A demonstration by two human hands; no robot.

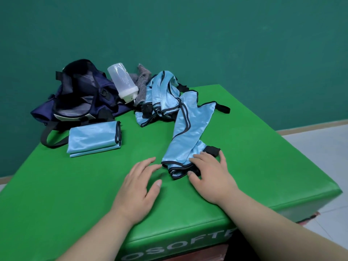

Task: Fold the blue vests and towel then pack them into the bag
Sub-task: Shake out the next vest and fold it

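A light blue vest (188,129) with black trim lies stretched across the green mat toward me. My right hand (211,176) rests on its near end, fingers spread over the cloth and thumb at the trim. My left hand (139,187) lies flat on the mat just left of that end, fingertips almost touching it. A folded blue vest (93,138) sits at the left. More blue vests (162,97) are heaped at the back. A grey towel (142,81) is bunched behind them. The navy bag (82,98) stands unzipped at the back left.
A clear plastic shaker bottle (123,81) leans against the bag beside the towel. The green mat (254,157) ends in a front edge close to me and a right edge over a tiled floor. A teal wall runs behind.
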